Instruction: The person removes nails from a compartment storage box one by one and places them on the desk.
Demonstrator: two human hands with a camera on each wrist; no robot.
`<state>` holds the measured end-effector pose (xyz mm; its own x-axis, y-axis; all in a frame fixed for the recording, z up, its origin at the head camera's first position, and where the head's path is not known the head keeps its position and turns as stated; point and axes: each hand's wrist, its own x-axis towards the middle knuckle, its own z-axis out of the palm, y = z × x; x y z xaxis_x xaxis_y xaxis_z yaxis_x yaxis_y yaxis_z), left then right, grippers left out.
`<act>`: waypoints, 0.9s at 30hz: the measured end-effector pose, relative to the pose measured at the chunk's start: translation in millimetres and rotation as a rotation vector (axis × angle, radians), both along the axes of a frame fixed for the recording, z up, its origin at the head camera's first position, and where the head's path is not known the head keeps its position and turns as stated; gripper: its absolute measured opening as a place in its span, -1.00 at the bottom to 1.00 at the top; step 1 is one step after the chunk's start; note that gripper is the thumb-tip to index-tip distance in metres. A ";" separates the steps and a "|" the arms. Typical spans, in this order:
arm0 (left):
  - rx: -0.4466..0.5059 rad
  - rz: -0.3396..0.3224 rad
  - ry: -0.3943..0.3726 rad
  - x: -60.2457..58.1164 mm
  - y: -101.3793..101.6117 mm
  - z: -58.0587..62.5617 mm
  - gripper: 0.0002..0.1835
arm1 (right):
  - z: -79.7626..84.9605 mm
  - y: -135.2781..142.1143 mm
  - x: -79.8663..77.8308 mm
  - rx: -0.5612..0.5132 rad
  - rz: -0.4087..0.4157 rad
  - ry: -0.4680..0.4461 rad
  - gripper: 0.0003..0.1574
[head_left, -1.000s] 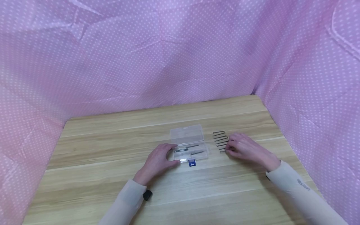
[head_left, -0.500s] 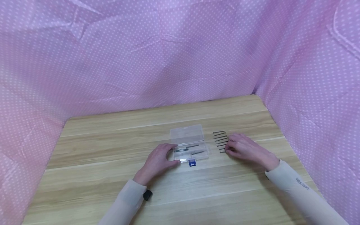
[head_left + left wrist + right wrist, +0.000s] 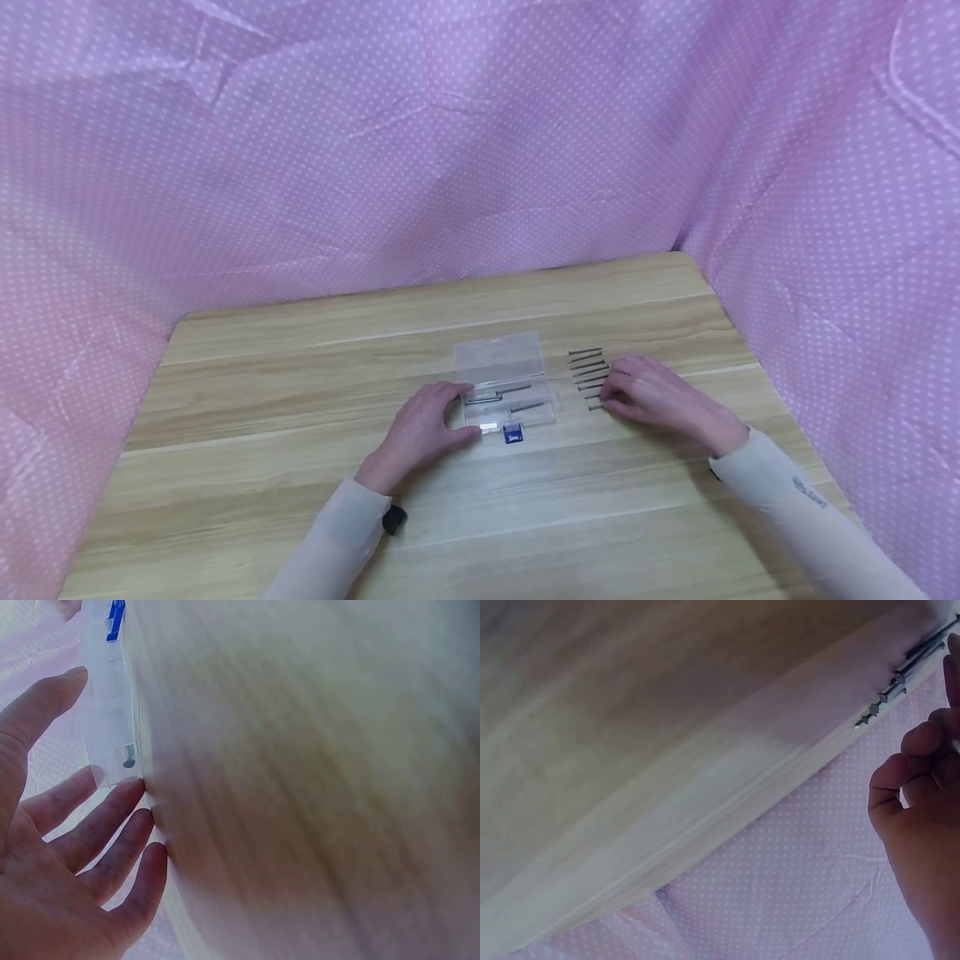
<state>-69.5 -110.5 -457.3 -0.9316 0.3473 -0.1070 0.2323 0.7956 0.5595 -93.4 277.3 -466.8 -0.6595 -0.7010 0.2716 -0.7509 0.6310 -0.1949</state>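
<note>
A clear plastic box point(image 3: 486, 415) lies on the table with its lid point(image 3: 498, 357) folded back, and several screws point(image 3: 513, 389) are inside. My left hand point(image 3: 416, 429) spans the box's left end. Its thumb is at the front edge and its fingertips are at the back corner; in the left wrist view the fingers look fairly straight. To the right, more screws point(image 3: 588, 367) lie in a row. My right hand point(image 3: 651, 396) pinches the nearest screw point(image 3: 595, 407) of that row, with the screw's far end hidden under the fingers.
A blue clasp point(image 3: 513, 433) hangs at the box's front, beside a clear one point(image 3: 489, 429). Pink dotted cloth point(image 3: 420, 167) rises behind and at both sides of the wooden table point(image 3: 300, 400).
The nearest screw of the row has shifted very slightly in my right hand's fingers. My left hand stays at the box, and the other screws lie as before.
</note>
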 end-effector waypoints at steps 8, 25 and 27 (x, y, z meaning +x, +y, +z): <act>0.004 -0.004 0.000 -0.3 0.5 1.1 -0.24 | 3.6 -2.9 5.1 -0.133 0.005 0.078 -0.77; 0.015 0.004 0.000 0.0 0.4 -0.6 -0.25 | 10.4 -38.7 23.9 -0.450 -0.046 -0.020 -0.66; 0.018 0.004 0.000 0.1 0.1 -1.0 -0.25 | 10.7 -43.2 25.2 -0.467 -0.062 -0.035 -0.66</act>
<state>-69.3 -110.4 -458.3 -0.9328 0.3458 -0.1011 0.2292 0.7862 0.5739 -68.1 234.1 -456.1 -0.7104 -0.4681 0.5255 -0.7027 0.5127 -0.4933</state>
